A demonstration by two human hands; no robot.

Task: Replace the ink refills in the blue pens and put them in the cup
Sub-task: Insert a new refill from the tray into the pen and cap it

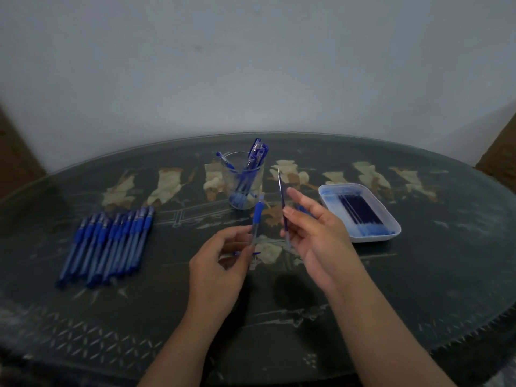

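My left hand (223,258) holds a blue pen barrel (257,216) upright by its clear lower part, grip end up. My right hand (315,230) pinches a thin ink refill (282,196), tip pointing up, just right of the barrel. A clear cup (245,182) with several blue pens stands behind both hands. A row of several blue pens (109,241) lies on the left of the table. A small blue piece (245,254) lies on the table under my left hand.
A white tray (391,227) holding several dark refills sits to the right of my right hand. The table (279,317) is dark with a pale floral pattern and a round front edge. A grey wall stands behind.
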